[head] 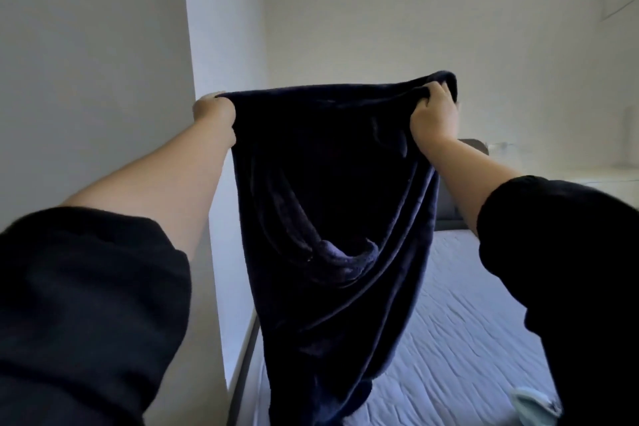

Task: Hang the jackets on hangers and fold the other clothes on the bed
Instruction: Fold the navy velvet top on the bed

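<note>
Black sleeves (86,304) are framing the view. The left hand (214,111) and the right hand (434,114) are each clutching a top corner of the dark navy fleece garment (332,183), each grip closed on the fabric, which is hanging above the left edge of the pale quilted bed (466,304); a pale blue cloth (532,405) is lying on the bed

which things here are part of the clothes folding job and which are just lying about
Job: dark navy garment, gripped at its top edge by left hand and right hand; bed; pale blue cloth on the bed, probably more clothing.
Just there: grey headboard; white wall.
</note>
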`<move>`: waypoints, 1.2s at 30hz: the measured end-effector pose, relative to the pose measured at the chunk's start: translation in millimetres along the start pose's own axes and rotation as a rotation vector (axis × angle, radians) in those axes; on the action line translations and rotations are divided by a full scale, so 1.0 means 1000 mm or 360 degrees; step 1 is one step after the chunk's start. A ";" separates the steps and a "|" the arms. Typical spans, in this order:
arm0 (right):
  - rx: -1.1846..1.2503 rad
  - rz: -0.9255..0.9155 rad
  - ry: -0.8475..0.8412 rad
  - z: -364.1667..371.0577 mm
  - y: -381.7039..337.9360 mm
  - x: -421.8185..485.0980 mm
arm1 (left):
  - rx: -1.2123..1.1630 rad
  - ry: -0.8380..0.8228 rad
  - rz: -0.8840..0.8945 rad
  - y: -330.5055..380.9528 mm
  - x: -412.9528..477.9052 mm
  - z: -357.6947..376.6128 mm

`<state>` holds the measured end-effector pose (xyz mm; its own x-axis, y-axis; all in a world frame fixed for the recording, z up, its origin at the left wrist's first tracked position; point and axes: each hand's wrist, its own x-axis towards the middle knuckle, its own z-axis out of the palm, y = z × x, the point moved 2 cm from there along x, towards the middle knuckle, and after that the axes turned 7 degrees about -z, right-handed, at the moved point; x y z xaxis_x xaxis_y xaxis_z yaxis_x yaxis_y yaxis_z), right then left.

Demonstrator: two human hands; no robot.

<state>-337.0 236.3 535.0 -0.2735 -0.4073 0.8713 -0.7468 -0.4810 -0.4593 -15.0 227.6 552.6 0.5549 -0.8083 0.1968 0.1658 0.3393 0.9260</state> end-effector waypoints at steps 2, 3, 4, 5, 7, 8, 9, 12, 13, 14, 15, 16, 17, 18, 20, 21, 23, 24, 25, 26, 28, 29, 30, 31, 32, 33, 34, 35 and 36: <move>0.0024 0.0034 -0.0061 0.008 0.004 -0.014 | -0.0161 -0.0045 -0.0196 -0.014 -0.006 -0.004; 0.0021 0.0065 -0.0086 0.013 0.006 -0.020 | -0.0114 -0.0086 -0.0211 -0.024 -0.007 -0.004; 0.0002 0.0107 -0.0116 0.017 0.010 -0.028 | -0.0006 -0.0135 -0.0190 -0.035 -0.008 -0.004; -0.0033 0.0159 -0.0157 0.022 0.016 -0.035 | 0.0120 -0.0185 -0.0153 -0.048 -0.009 -0.003; -0.0112 0.0294 -0.0279 0.032 0.036 -0.052 | 0.0337 -0.0263 -0.0191 -0.077 -0.011 -0.006; -0.0135 0.0372 -0.0360 0.038 0.049 -0.063 | 0.0351 -0.0354 -0.0303 -0.095 -0.014 -0.008; -0.0154 0.0454 -0.0468 0.045 0.063 -0.076 | 0.0286 -0.0542 -0.0478 -0.117 -0.020 -0.009; -0.0368 0.0811 -0.0912 0.068 0.114 -0.131 | 0.0205 -0.1424 -0.1060 -0.188 -0.056 -0.013; -0.0544 0.0970 -0.1031 0.073 0.133 -0.154 | 0.0342 -0.1738 -0.1212 -0.215 -0.067 -0.017; -0.0752 0.1105 -0.1114 0.075 0.149 -0.177 | 0.0521 -0.1996 -0.1344 -0.242 -0.078 -0.021; -0.0938 0.1191 -0.1176 0.077 0.162 -0.199 | 0.0698 -0.2166 -0.1462 -0.269 -0.086 -0.028; -0.1062 0.1211 -0.1225 0.080 0.172 -0.220 | 0.0873 -0.2212 -0.1551 -0.296 -0.092 -0.035; -0.1128 0.1178 -0.1275 0.084 0.181 -0.238 | 0.1045 -0.2141 -0.1584 -0.321 -0.095 -0.043; -0.1154 0.1123 -0.1347 0.092 0.188 -0.256 | 0.1234 -0.1984 -0.1558 -0.345 -0.095 -0.051; -0.1128 0.1002 -0.1613 0.115 0.197 -0.288 | 0.1617 -0.1628 -0.1403 -0.389 -0.088 -0.070; -0.1086 0.0935 -0.1761 0.128 0.199 -0.303 | 0.1738 -0.1486 -0.1359 -0.408 -0.083 -0.080; -0.0932 0.0802 -0.1986 0.155 0.200 -0.334 | 0.1785 -0.1334 -0.1385 -0.443 -0.075 -0.098; -0.0832 0.0735 -0.2076 0.167 0.199 -0.349 | 0.1792 -0.1298 -0.1406 -0.457 -0.072 -0.105; -0.0731 0.0655 -0.2157 0.179 0.197 -0.364 | 0.1820 -0.1274 -0.1406 -0.470 -0.068 -0.111; -0.0642 0.0572 -0.2236 0.190 0.194 -0.379 | 0.1853 -0.1269 -0.1383 -0.482 -0.065 -0.116; -0.0525 0.0369 -0.2348 0.211 0.188 -0.405 | 0.1913 -0.1251 -0.1324 -0.504 -0.059 -0.123; -0.0515 0.0241 -0.2392 0.220 0.185 -0.417 | 0.1947 -0.1234 -0.1296 -0.512 -0.058 -0.127; -0.0531 0.0091 -0.2448 0.229 0.182 -0.426 | 0.1977 -0.1218 -0.1270 -0.522 -0.056 -0.130; -0.0561 -0.0052 -0.2522 0.240 0.182 -0.437 | 0.2007 -0.1204 -0.1262 -0.533 -0.054 -0.134; -0.0622 -0.0209 -0.2605 0.243 0.181 -0.444 | 0.2041 -0.1197 -0.1244 -0.538 -0.057 -0.137; -0.0714 -0.0377 -0.2710 0.245 0.184 -0.451 | 0.2063 -0.1185 -0.1245 -0.545 -0.060 -0.141; -0.0840 -0.0479 -0.2835 0.245 0.188 -0.457 | 0.2076 -0.1173 -0.1254 -0.553 -0.062 -0.144; -0.0969 -0.0495 -0.2937 0.241 0.194 -0.461 | 0.2096 -0.1158 -0.1228 -0.561 -0.065 -0.145; -0.1102 -0.0453 -0.3011 0.233 0.201 -0.464 | 0.2133 -0.1155 -0.1161 -0.568 -0.068 -0.145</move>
<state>-218.7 147.9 -2.1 0.3741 -0.7452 -0.5520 -0.8302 -0.5343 0.1587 -28.5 159.3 -32.9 0.1551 -0.7688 -0.6204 -0.7701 -0.4874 0.4115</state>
